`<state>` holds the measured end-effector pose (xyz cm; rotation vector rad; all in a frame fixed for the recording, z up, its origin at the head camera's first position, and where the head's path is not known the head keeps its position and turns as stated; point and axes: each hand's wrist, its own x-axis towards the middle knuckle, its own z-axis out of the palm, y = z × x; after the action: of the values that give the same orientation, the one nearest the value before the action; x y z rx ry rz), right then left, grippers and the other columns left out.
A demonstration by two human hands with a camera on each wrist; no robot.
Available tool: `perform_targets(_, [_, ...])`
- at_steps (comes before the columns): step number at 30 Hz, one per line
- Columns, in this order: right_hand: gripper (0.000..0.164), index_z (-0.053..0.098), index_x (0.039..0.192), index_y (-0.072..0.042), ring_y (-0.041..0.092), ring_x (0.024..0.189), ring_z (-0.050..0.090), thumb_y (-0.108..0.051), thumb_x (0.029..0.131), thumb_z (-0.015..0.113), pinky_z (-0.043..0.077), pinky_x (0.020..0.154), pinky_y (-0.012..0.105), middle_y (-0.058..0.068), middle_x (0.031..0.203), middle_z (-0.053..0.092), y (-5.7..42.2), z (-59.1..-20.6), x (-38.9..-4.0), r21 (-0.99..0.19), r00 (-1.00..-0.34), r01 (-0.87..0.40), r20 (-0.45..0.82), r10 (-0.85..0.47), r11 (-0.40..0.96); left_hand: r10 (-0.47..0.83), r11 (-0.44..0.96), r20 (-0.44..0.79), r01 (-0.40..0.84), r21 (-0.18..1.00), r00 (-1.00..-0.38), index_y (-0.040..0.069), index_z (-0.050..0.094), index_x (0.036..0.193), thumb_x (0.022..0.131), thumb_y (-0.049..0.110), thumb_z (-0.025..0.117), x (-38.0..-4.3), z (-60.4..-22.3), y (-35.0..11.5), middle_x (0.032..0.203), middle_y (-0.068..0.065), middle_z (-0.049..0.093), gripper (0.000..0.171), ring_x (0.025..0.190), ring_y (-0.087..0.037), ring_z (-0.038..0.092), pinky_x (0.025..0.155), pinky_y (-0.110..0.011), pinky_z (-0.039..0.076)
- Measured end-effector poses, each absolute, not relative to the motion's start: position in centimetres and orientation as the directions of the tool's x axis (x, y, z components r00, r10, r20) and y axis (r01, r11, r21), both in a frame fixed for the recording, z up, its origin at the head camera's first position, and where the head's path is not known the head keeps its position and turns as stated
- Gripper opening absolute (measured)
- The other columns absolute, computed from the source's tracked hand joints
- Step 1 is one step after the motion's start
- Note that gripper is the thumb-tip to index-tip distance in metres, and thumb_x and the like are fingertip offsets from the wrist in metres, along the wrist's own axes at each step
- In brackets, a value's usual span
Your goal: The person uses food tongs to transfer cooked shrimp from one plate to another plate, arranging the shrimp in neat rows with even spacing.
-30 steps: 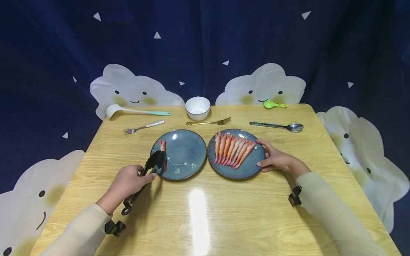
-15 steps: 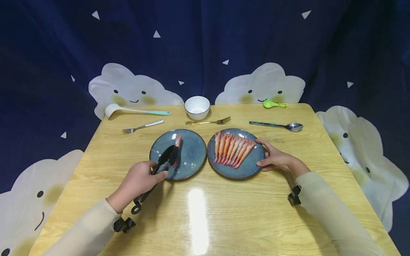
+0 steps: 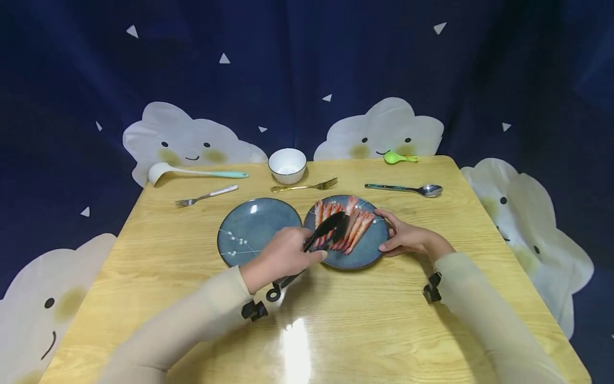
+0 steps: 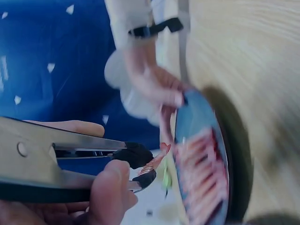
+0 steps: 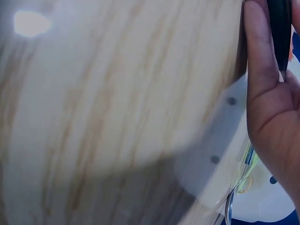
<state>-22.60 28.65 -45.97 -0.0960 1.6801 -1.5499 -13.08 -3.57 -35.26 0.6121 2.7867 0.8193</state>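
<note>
Black-tipped metal tongs are gripped by my left hand, their head over the right blue plate. In the left wrist view a shrimp is pinched between the black tips, apart from the plate. A row of orange-and-white shrimp lies on that plate, partly hidden by the tongs in the head view. My right hand holds the plate's right rim between thumb and fingers. The left blue plate shows bare glaze with white blossom marks; my left hand covers part of its right side.
Behind the plates lie a white-handled fork, a gold fork and a spoon. Farther back are a ladle, a white bowl and a green spoon. A dark blue curtain hangs behind the table.
My left hand has carried the shrimp in the tongs rightward, from the left plate to above the right plate. The right hand keeps its hold on the rim. The head view has shifted slightly.
</note>
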Motion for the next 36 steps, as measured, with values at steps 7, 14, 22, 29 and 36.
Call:
perform_targets(7, [0.101,-0.001,0.135,-0.042,0.032,0.097,0.054,0.007,0.074,0.064,0.043,0.076,0.048,0.026,0.123,0.039,27.8,-46.2,-22.4,-0.862,-0.65,0.453,-0.495,-0.577,0.229,0.508,0.771,-0.101,0.4,0.495,-0.855,0.011,0.054,0.068,0.077,0.049,0.057,-13.0,-36.8,-0.5,0.053,0.002,0.044,0.039,0.046,-0.011,0.038,0.044,-0.027,0.034])
perform_targets(14, [0.105,-0.001,0.135,-0.041,0.03,0.095,0.054,0.003,0.07,0.069,0.044,0.074,0.047,0.026,0.126,0.03,27.3,-46.0,-22.7,-0.862,-0.659,0.437,-0.501,-0.561,0.257,0.516,0.788,-0.157,0.395,0.471,-0.842,0.004,0.061,0.094,0.079,0.046,0.057,-13.6,-38.2,0.1,0.05,0.001,0.044,0.046,0.043,-0.01,0.033,0.054,-0.027,0.037])
perform_targets(22, [0.108,-0.004,0.134,-0.042,0.031,0.093,0.055,0.006,0.07,0.068,0.045,0.073,0.047,0.028,0.126,0.029,27.2,-45.7,-23.1,-0.862,-0.654,0.437,-0.5,-0.568,0.255,0.536,0.787,-0.129,0.438,0.435,-0.834,0.006,0.059,0.087,0.079,0.046,0.057,-14.3,-39.3,0.2,0.068,-0.002,0.053,0.041,0.056,-0.015,0.047,0.052,-0.03,0.037])
perform_targets(29, [0.107,-0.005,0.135,-0.04,0.03,0.09,0.055,0.005,0.071,0.068,0.045,0.072,0.047,0.028,0.122,0.03,27.5,-45.8,-22.8,-0.865,-0.659,0.428,-0.498,-0.564,0.262,0.496,0.792,-0.079,0.413,0.45,-0.865,0.004,0.057,0.107,0.076,0.054,0.055,-13.9,-39.1,-0.8,0.1,-0.007,0.058,0.059,0.089,-0.02,0.055,0.07,-0.034,0.044])
perform_targets(36, [0.107,-0.006,0.135,-0.041,0.03,0.096,0.053,0.003,0.072,0.068,0.044,0.074,0.046,0.029,0.127,0.024,28.4,-46.0,-22.6,-0.859,-0.664,0.435,-0.508,-0.548,0.269,0.343,0.789,0.063,0.324,0.522,-0.937,0.009,0.06,0.1,0.074,0.05,0.06,-13.2,-37.1,-6.8,0.082,-0.002,0.058,0.048,0.068,-0.014,0.052,0.054,-0.03,0.043])
